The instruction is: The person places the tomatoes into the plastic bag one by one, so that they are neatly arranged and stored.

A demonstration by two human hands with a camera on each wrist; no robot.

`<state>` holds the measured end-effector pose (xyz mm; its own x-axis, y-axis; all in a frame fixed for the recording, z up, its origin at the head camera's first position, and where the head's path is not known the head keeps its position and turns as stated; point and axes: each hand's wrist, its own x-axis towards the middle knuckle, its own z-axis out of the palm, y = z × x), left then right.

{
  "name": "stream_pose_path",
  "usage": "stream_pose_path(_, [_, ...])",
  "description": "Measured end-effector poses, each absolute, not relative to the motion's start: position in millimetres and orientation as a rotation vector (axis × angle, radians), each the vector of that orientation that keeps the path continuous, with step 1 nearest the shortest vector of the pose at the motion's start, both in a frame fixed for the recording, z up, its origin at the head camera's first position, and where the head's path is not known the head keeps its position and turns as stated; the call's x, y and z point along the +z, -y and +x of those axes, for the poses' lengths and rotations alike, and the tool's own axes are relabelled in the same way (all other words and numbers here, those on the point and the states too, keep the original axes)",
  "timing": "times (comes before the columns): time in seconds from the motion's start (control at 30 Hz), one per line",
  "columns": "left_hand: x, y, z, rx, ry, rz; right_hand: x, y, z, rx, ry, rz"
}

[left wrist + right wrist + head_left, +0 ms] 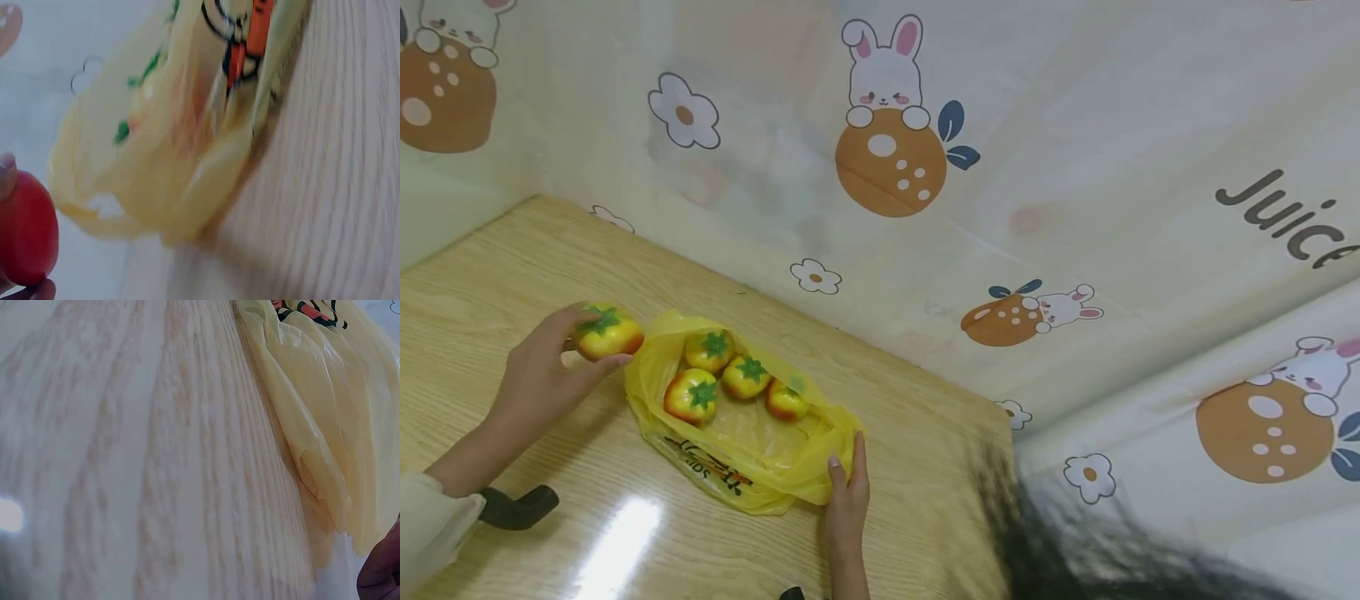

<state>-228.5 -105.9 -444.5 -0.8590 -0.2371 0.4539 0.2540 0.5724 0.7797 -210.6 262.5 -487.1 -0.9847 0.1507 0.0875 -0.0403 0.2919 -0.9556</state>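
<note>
A thin yellow plastic bag [752, 479] with printing on its side lies with its mouth spread wide. Inside rest several yellow-and-red toy tomatoes [691, 397] with green leafy tops. My left hand [542, 367] grips another toy tomato [610, 333] between thumb and fingers, just beside the bag's left rim. In the left wrist view, the red underside of this tomato [28, 228] shows at the left edge. My right hand [847, 508] holds the bag's right end, thumb on the inner side and fingers outside. Only a bit of that hand [381, 569] appears in the right wrist view.
The bag lies on a wood-grain table [925, 483]. Behind it hangs a pale curtain [760, 167] printed with rabbits, oranges and flowers. A black curved piece [520, 507] sits by the left wrist. Dark hair [1060, 550] covers the lower right of the head view.
</note>
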Motion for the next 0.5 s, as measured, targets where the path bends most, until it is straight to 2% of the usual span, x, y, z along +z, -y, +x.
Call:
stream_pose_path(0.23, [-434.5,78.7,-230.2,-1.180,2.293,-0.167,-490.1,-262.6,-210.1,1.775,2.400,-0.122])
stream_pose_path(0.5, [-427.3,46.5,-229.4,-1.084,2.273,-0.180,-489.9,-262.1,-209.2,1.804,2.376,-0.087])
